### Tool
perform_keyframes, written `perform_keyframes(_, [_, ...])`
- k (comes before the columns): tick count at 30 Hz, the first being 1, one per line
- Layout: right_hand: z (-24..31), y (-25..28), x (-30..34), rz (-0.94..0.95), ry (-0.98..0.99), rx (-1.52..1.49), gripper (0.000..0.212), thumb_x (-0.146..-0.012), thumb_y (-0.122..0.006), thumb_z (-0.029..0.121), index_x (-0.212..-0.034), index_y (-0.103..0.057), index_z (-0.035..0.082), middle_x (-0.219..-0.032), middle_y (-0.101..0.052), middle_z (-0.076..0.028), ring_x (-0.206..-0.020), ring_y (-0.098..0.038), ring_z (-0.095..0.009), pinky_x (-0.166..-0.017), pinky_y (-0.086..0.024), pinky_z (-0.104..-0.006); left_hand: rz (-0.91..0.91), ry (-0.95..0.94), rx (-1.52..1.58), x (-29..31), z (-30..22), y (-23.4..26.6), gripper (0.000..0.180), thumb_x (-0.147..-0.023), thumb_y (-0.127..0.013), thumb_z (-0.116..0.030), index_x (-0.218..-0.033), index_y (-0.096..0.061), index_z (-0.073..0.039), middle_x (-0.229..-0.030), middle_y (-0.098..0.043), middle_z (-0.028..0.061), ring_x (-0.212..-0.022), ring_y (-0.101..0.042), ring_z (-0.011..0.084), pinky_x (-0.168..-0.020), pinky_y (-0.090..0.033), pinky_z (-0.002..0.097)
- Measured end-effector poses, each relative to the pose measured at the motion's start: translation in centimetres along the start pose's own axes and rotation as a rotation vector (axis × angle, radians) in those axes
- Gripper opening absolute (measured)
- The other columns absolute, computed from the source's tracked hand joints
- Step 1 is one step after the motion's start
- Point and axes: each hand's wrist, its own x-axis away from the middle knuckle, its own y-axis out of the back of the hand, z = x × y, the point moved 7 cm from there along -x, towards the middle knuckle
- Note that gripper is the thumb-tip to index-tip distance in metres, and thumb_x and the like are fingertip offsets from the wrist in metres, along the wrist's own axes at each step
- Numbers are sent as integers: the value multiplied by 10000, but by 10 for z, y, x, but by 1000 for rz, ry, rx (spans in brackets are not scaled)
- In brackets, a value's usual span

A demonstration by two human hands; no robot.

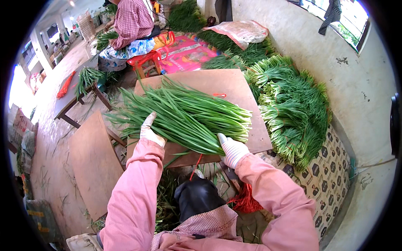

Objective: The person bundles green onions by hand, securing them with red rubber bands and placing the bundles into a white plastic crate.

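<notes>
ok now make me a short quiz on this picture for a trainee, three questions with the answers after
1. True or false: the left hand and the right hand both wear gloves.

2. Where in the picture do the stacked bundles lie relative to the board in front of the person?
A) To its left
B) To its right
C) On top of it

3. Fill in: the right hand has its grip on the green bundle near the ___ stem ends, while the left hand is toward the leafy end.

Key: 1. True. 2. B. 3. Pale.
</notes>
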Motion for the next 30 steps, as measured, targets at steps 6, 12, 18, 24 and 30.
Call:
perform_keyframes(6, [17,15,-9,72,92,4,681,-723,-616,124,-1319,-294,57,-994,-571,-198,-923,-584,-345,-804,-474,-409,-16,-68,11,2,-14,9,382,-733,-690,-145,-1091,-580,-70,-1089,-613,91,-964,-579,299,-866,-470,476])
perform_keyframes(12, [12,136,-22,-217,262,14,571,-665,-649,125,-1183,-430,31,-970,-598,-223,-917,-582,-382,-792,-474,-416,96,-172,-121,-3,-62,-58,396,-722,-709,-229,-1061,-584,-69,-1072,-620,91,-958,-588,298,-848,-480,477])
perform_keyframes(18, [-48,117,-57,-46,137,166,517,-673,-665,119,-1138,-455,32,-916,-610,-207,-893,-595,-366,-776,-475,-416,-451,-439,-596,-12,-168,-22,497,-677,-757,-193,-1115,-560,-66,-1176,-523,152,-991,-518,254,-825,-440,404])
perform_keyframes(24, [-77,80,-58,-17,-84,190,402,-755,-554,25,-1142,-452,56,-985,-604,-188,-908,-599,-354,-774,-490,-420,382,-1216,-1505,64,-40,-144,593,-659,-763,-187,-1165,-495,-33,-1139,-525,137,-1049,-503,250,-936,-389,344])
perform_keyframes(30, [-69,79,-63,-23,-235,24,318,-917,-312,238,-1063,-561,106,-966,-647,-110,-882,-626,-309,-762,-492,-417,1125,-977,-2388,40,150,-180,1072,-477,-799,-481,-1359,-297,-138,-1376,-339,155,-1298,-274,366,-1038,-206,555])
